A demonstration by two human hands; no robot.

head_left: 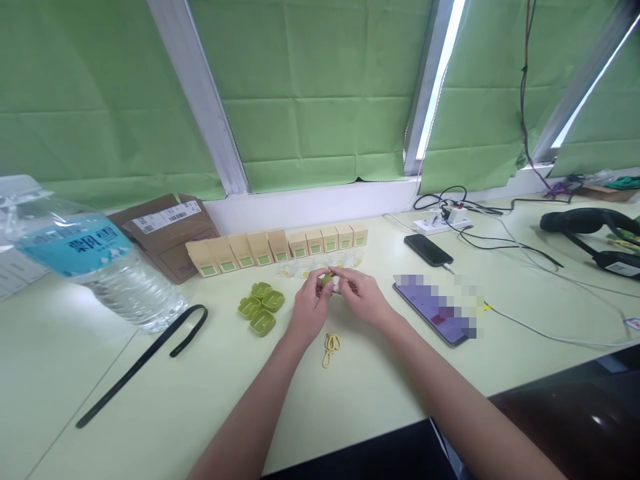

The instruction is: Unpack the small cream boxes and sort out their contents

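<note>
My left hand (pixel 311 301) and my right hand (pixel 364 296) meet at the middle of the table, fingers closed around a small green and white piece (pixel 335 284). Most of it is hidden by the fingers, so its kind does not show. Just beyond the fingertips lie several clear round plastic pieces with yellow marks (pixel 305 266). To the left of my left hand sits a cluster of green molded cups (pixel 263 308). Between my forearms rests a bundle of yellow cord (pixel 330 350).
Small kraft boxes (pixel 261 249) stand in a row at the back, beside a brown carton (pixel 175 230). A large water bottle (pixel 95 260) and black strap (pixel 145 367) are left. Two phones (pixel 429 250), a power strip (pixel 440 220), cables and a headset (pixel 595 230) are right.
</note>
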